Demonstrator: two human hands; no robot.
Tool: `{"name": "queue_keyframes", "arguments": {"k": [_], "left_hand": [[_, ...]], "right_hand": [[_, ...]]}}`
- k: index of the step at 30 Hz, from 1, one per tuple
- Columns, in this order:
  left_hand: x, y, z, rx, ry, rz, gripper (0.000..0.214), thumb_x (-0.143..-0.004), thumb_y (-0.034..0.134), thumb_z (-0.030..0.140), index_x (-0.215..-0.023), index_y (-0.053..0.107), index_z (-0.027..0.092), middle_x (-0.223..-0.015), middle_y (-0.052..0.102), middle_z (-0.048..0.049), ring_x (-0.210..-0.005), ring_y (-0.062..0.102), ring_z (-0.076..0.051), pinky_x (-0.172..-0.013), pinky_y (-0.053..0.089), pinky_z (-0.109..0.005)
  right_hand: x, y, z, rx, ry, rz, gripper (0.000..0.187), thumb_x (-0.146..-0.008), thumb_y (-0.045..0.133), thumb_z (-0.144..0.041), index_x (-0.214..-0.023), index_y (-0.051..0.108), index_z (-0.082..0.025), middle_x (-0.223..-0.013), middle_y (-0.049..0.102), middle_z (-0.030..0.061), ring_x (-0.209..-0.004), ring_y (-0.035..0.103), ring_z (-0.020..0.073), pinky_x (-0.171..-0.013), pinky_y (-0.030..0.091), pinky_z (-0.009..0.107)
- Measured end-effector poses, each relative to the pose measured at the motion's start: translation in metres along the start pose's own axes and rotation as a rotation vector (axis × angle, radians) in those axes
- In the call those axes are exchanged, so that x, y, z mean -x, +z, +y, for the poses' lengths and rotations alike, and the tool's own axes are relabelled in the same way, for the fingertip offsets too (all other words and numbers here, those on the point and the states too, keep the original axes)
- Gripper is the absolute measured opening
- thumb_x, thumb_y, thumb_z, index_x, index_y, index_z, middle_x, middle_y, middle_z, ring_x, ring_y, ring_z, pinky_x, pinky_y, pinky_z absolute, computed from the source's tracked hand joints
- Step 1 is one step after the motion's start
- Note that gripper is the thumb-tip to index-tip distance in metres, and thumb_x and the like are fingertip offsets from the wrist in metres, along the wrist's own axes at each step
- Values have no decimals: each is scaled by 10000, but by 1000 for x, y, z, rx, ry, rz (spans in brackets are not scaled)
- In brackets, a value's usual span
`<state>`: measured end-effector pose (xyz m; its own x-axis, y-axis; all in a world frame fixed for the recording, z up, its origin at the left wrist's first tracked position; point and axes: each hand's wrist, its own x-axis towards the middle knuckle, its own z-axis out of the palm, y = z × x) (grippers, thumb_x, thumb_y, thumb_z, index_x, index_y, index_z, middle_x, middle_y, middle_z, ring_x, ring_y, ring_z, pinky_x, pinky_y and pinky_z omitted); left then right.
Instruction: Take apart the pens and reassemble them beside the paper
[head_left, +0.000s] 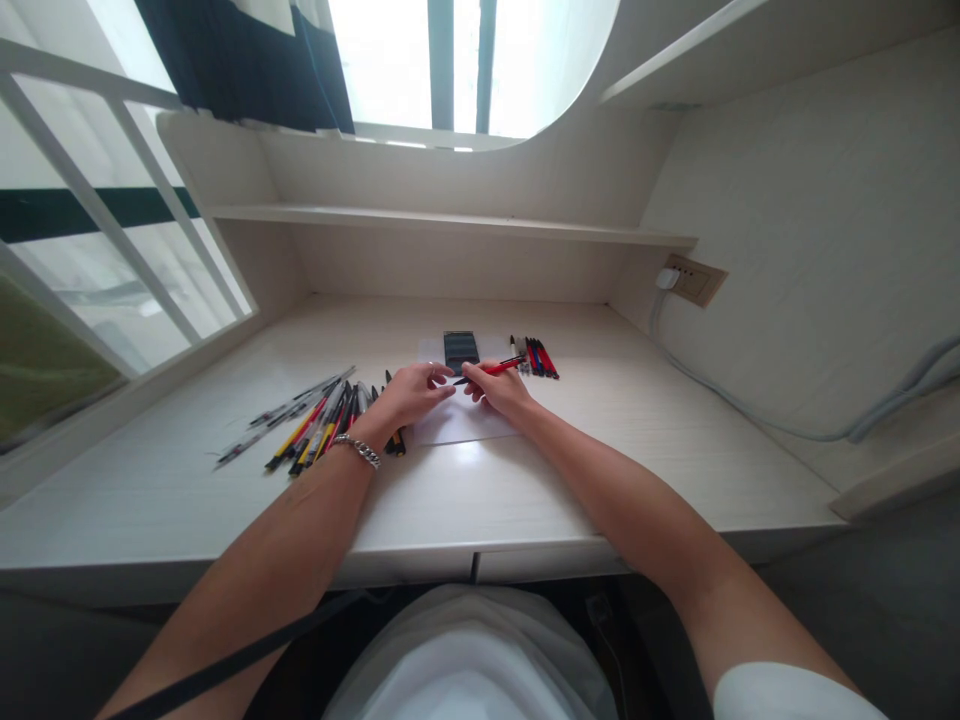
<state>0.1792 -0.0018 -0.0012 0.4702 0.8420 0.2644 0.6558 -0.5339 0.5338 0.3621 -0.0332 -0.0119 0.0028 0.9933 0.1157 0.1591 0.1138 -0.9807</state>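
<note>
My right hand (pixel 499 390) grips a red pen (pixel 502 367) with a black tip. The pen slants, its tip pointing left above a white sheet of paper (pixel 465 428). Just left of the tip is my left hand (pixel 415 392), thumb and forefinger apart, with nothing visible between them. It rests at the paper's left side, a chain bracelet (pixel 358 449) on its wrist. A dark phone-like rectangle (pixel 460 347) lies at the paper's far edge, beyond both hands. Under and beside my left wrist spreads a pile of pens (pixel 319 430) in black, yellow, red and grey.
Clear slim pens or refills (pixel 281 410) lie left of the pile. To the right of the paper, several red, blue and pale pens (pixel 541 358) lie in a row. A shelf (pixel 450 222) runs along the back; a cable hangs from a wall socket (pixel 696 279).
</note>
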Motion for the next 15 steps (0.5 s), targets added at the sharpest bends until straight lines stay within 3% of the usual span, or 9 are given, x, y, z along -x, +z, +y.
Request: {"name": "queue_keyframes", "arguments": {"k": [3,5,12,15], "left_hand": [[1,1,9,61,120,-56,353,-885,498,435,-992,726,187,-914,737,-52,-795,637,-175,-724,463,-261],[1,0,11,63,126,-55,339,-888,495,424,-947,721,178,-853,727,-45,-747,620,-168,-687,451,-259],[0,0,5,9,43,19,263,-856,556,360,-986,712,192,-896,727,-58,-804,632,-187,-741,463,-277],[1,3,7,-12,70,7,243,-856,556,345,-963,718,199,-880,726,-55,-784,628,-184,-723,462,-277]], "right_hand": [[3,1,-3,-78,-4,-72,418,-843,596,-571,-756,638,-165,-607,636,16,-493,551,84,-434,395,181],[2,-3,-5,-88,-1,-69,463,-824,593,-618,-746,638,-163,-585,621,9,-469,526,78,-424,381,185],[-9,-48,-11,-89,31,246,515,-825,552,-669,-766,621,-161,-608,613,24,-451,504,83,-395,353,199],[-5,-54,-13,1,15,203,551,-855,486,-688,-778,617,-158,-680,651,49,-457,519,81,-391,355,201]]}}
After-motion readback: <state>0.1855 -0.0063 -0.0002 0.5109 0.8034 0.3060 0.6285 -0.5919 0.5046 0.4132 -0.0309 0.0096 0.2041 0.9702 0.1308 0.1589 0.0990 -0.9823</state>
